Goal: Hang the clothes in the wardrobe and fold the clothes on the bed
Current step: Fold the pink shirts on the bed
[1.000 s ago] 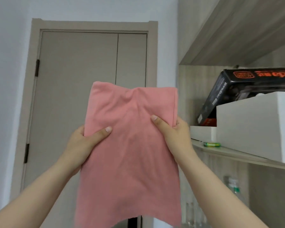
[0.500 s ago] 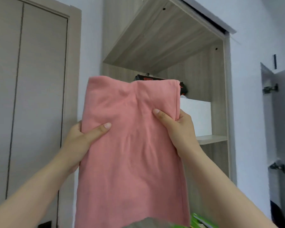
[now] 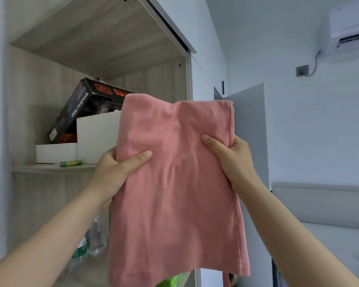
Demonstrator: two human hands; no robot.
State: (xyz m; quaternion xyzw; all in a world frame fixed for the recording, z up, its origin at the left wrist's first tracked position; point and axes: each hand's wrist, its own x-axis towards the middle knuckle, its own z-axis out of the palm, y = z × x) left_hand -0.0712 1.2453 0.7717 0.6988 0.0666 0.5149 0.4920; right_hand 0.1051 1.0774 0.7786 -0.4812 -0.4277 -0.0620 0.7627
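**Item: pink garment, held up before the open wardrobe**

Pink garment: held in the air, long axis vertical, lower edge hanging free.
Left hand: grips the left edge, thumb across the near face, fingers hidden behind the cloth.
Right hand: grips the right edge the same way.
Wardrobe shelf: lies to the left and farther off, bearing a black box. The left hand is nearer to it.
Bed: low at the right, nearer the right hand. Folding there would probably call for a rightward, downward carry.
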